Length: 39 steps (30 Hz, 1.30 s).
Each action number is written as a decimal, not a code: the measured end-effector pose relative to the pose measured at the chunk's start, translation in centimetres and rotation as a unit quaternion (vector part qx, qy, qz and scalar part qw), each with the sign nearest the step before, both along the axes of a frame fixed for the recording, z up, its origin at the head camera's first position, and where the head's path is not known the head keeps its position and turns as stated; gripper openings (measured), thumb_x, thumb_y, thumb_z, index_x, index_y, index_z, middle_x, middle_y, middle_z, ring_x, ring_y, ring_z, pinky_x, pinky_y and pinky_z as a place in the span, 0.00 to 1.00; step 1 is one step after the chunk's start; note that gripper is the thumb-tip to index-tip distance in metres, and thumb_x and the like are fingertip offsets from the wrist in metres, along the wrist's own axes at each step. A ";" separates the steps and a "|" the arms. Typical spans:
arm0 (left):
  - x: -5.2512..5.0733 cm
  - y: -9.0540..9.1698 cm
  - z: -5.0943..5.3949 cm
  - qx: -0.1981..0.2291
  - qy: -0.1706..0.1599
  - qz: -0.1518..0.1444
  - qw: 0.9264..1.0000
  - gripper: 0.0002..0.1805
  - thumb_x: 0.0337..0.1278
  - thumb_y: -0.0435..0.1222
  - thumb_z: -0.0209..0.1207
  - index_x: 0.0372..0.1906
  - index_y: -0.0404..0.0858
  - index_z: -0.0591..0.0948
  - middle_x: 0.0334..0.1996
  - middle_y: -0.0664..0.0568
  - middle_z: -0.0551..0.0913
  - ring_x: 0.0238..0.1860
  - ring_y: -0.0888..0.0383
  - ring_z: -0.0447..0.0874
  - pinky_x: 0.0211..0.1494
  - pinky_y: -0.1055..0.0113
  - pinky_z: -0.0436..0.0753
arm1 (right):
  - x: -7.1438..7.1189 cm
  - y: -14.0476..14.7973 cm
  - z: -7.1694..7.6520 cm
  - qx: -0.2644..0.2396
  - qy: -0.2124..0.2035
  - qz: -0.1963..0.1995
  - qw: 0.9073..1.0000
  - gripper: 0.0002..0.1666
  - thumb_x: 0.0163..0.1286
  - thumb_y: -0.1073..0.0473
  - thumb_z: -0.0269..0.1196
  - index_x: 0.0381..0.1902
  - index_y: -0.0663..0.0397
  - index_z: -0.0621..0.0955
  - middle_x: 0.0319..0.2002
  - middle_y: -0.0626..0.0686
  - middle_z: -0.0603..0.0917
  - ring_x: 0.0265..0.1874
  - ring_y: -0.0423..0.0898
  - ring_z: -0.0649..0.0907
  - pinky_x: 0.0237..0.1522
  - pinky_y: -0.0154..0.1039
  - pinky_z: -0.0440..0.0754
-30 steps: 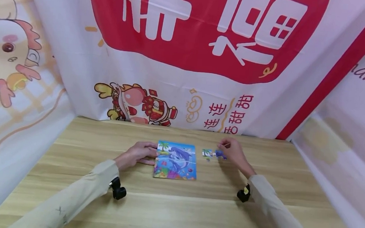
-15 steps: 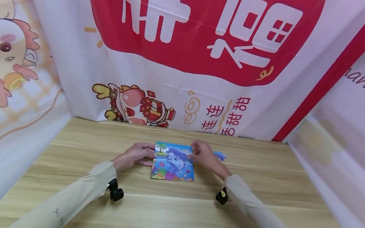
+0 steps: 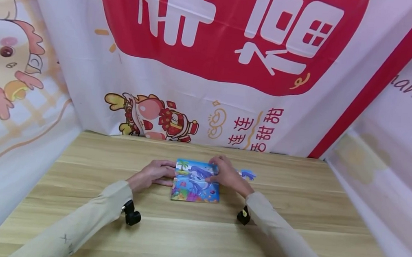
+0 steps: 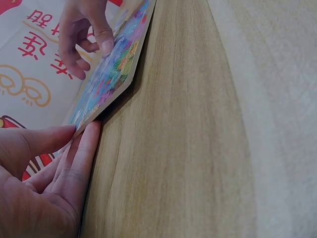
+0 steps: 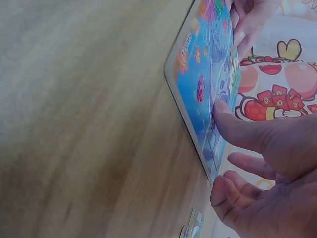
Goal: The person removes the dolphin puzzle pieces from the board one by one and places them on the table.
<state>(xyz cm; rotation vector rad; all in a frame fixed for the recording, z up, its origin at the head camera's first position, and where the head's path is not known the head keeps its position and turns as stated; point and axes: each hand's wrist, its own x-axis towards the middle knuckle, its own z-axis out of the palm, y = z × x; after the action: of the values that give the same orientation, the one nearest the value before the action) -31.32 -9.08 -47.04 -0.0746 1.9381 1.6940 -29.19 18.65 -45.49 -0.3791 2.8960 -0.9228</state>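
Note:
A dolphin jigsaw puzzle (image 3: 189,190) on a thin board lies on the table. My left hand (image 3: 155,173) pinches its left edge, thumb (image 4: 47,139) above and a finger below, as the left wrist view shows. That edge looks slightly raised off the wood. My right hand (image 3: 225,173) is over the puzzle's right side. In the right wrist view its thumb (image 5: 237,126) touches the picture, while the other fingers curve loosely beyond the edge. No piece can be seen between them. Loose puzzle pieces (image 3: 248,174) lie just right of the board, partly hidden by the right hand.
The wooden table (image 3: 181,240) reaches back to a printed cloth (image 3: 211,72) with red and white lettering. More cloth hangs at the left (image 3: 6,99) and right (image 3: 389,132). A small black camera sits at each wrist.
My right hand has moved left from the loose pieces onto the puzzle's right side, its thumb now on the picture. The left hand stays at the left edge.

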 end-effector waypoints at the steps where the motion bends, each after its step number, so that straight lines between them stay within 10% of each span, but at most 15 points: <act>1: 0.0 0.0 0.0 0.001 0.000 0.000 1.000 0.28 0.72 0.29 0.61 0.74 0.33 0.72 0.59 0.35 0.83 0.43 0.53 0.91 0.47 0.62 0.93 | -0.1 0.1 0.0 0.004 0.001 0.002 1.000 0.32 0.61 0.59 0.79 0.60 0.61 0.80 0.58 0.60 0.76 0.60 0.57 0.75 0.69 0.56 0.79; 22: -0.1 0.8 0.1 -0.039 0.044 -0.013 0.998 0.32 0.64 0.29 0.68 0.70 0.29 0.70 0.59 0.36 0.82 0.41 0.57 0.88 0.40 0.67 0.93 | -2.2 0.3 -0.6 0.048 -0.033 0.015 0.998 0.31 0.59 0.55 0.80 0.56 0.56 0.79 0.59 0.61 0.75 0.61 0.59 0.72 0.68 0.57 0.78; 39: 0.5 1.4 0.2 -0.055 0.057 0.002 0.997 0.30 0.62 0.27 0.69 0.67 0.28 0.71 0.56 0.37 0.80 0.38 0.56 0.86 0.36 0.67 0.92 | -1.0 0.0 0.6 0.006 -0.010 0.013 1.000 0.25 0.60 0.63 0.78 0.53 0.63 0.82 0.53 0.61 0.77 0.54 0.56 0.77 0.64 0.53 0.82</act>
<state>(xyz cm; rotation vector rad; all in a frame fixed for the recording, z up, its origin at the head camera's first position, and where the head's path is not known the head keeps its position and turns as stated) -30.87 -7.67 -46.88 -0.0243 2.1167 1.6248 -30.20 18.63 -44.85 -0.4022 2.8702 -0.8991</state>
